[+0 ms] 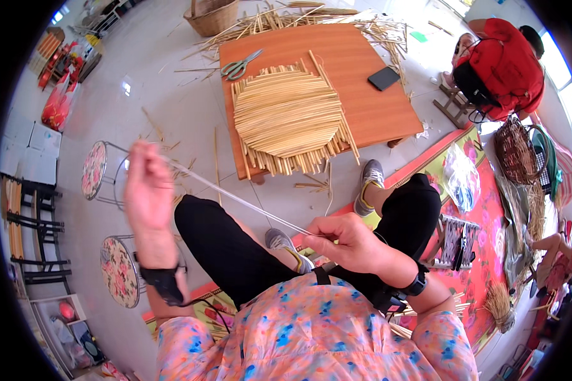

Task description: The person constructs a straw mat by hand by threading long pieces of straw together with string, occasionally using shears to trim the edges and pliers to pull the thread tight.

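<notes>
A white string is drawn taut across my lap between my two hands. At its left end my left hand, raised over the floor and slightly blurred, has its fingers curled on the string. My right hand pinches the other end between thumb and fingers above my lap. Beyond my knees, a round mat of straw stalks lies on the wooden table, its uncut stalk ends sticking out along the near edge. Neither hand touches the mat.
Scissors and a black phone lie on the table. Loose stalks and a wicker basket are behind it. Flowered stools stand at left. A person in red sits at right, near a brown basket.
</notes>
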`<state>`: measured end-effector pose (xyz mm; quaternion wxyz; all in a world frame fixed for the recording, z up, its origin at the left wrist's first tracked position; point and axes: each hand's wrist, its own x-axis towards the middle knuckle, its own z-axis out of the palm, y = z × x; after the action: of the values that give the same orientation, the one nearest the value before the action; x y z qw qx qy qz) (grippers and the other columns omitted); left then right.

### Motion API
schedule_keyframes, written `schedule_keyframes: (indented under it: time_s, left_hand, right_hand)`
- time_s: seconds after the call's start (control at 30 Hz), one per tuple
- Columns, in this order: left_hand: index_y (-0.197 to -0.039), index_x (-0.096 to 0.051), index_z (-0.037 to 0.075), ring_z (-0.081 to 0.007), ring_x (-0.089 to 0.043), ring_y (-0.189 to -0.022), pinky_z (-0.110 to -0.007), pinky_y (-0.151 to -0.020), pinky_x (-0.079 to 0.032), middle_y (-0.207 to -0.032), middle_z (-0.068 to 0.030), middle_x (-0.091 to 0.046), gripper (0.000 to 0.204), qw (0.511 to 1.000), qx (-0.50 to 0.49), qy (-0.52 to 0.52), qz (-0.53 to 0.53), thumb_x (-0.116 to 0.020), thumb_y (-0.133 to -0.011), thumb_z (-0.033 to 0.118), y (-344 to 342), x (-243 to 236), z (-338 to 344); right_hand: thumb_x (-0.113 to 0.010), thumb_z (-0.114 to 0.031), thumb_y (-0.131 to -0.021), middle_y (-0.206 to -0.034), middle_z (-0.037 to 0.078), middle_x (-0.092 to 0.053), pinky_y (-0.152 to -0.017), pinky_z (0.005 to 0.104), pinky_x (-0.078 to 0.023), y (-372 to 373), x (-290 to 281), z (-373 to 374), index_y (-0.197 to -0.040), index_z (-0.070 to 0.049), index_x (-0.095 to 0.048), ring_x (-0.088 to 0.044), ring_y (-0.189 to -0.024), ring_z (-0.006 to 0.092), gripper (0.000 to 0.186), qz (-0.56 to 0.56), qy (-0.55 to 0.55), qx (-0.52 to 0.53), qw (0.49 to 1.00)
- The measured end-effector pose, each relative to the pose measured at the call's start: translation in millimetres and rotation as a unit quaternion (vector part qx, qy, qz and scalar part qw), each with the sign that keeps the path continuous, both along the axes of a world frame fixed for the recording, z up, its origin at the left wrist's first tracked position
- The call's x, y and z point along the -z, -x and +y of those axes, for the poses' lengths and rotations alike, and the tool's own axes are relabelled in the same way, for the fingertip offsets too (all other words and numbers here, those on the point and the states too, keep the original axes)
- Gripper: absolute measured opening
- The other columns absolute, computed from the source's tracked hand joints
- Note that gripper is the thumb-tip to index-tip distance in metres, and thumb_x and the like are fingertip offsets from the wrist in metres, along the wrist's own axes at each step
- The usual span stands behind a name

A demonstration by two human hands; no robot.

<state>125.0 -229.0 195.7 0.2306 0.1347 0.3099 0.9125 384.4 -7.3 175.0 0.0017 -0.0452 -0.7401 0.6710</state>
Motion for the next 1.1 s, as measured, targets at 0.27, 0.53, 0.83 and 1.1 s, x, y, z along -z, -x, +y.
schedule_keyframes:
  time_s: [0.27,0.53,0.83,1.1]
  left_hand:
    - [-0.103,-0.061,-0.001,-0.0141,-0.061,-0.077,-0.024,-0.068,-0.051,-0.089,-0.0094,-0.065,0.022,0.827,-0.437,0.339,0.101,-0.06,-0.092,0.018,215,49,-271]
    - [-0.107,-0.068,0.011,-0.0193,-0.065,-0.09,-0.034,-0.08,-0.05,-0.096,-0.0064,-0.07,0.028,0.301,-0.481,0.77,0.292,-0.059,-0.088,0.028,221,0,-349]
    - [-0.1,-0.061,0.006,-0.0075,-0.058,-0.065,-0.02,-0.048,-0.038,-0.083,0.0003,-0.063,0.024,0.842,-0.089,0.531,0.02,-0.066,-0.08,0.019,65,177,-33]
    - [-0.096,-0.056,0.019,-0.0119,-0.06,-0.08,-0.03,-0.065,-0.041,-0.088,0.0029,-0.062,0.018,0.836,0.102,0.51,-0.174,-0.066,-0.086,0.029,-3,266,47]
  right_hand:
    - [-0.064,-0.011,-0.083,-0.086,0.011,-0.064,-0.059,0.0312,-0.048,-41,-33,44,-0.099,-0.001,-0.061,-0.063,-0.069,0.0209,0.019,-0.126,-0.131,-0.034,0.983]
    - [-0.065,-0.016,-0.082,-0.112,0.014,-0.059,-0.074,0.0321,-0.05,6,-53,104,-0.116,-0.005,-0.057,-0.059,-0.098,0.0228,0.037,0.01,-0.346,0.189,0.919]
    - [-0.064,-0.037,-0.085,-0.097,0.002,-0.059,-0.068,0.0347,-0.045,61,144,255,-0.109,-0.012,-0.061,-0.053,-0.083,0.0144,0.034,-0.308,-0.119,0.337,0.882]
    - [-0.056,-0.04,-0.09,-0.092,0.002,-0.065,-0.064,0.0325,-0.047,25,242,209,-0.102,-0.012,-0.057,-0.057,-0.074,0.0154,0.031,-0.387,0.159,0.35,0.838]
